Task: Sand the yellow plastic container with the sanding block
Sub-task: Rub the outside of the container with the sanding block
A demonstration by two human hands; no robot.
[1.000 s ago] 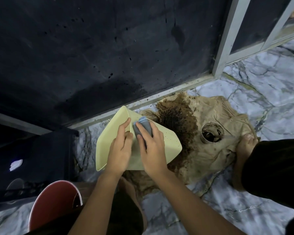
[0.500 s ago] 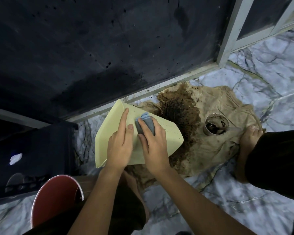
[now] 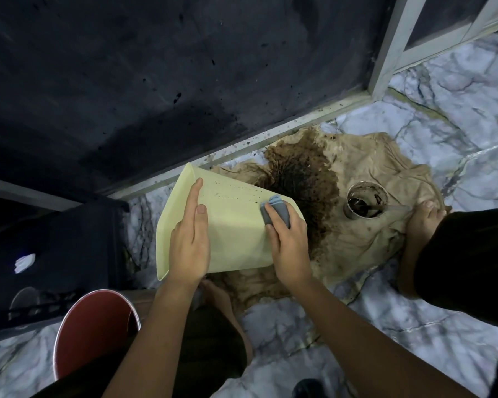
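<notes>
On the floor (image 3: 414, 326), by the dark door, one head view only. We see the container (image 3: 233, 225) lying tipped on its side over a stained cloth (image 3: 357, 234), open rim toward the left, narrow base toward the right. We judge it is laid this way so one flat wall faces up for sanding.

The left hand (image 3: 189, 245) lies flat on that wall near the rim, fingers straight and pressed together, not curled round anything. We read this as a brace so the container won't slide or roll under the strokes.

The right hand (image 3: 289, 242) holds the block (image 3: 275, 212), fingers curled over its top and sides, pressing it onto the wall near the base end. Grey block, bluish edge showing at the far tip. Sanding looks in progress; how much is done we cannot tell.

The container is pale yellow, matte, tapered, with thin rows of small dark specks across the upper wall. No clear scratch marks visible at this size.

Around it: a small pot (image 3: 367, 202) of dark stuff sits on the cloth to the right, apart from the container. A red bucket (image 3: 95, 328) stands near left. A bare foot (image 3: 423, 222) rests on the cloth's right edge, probably pinning it.
</notes>
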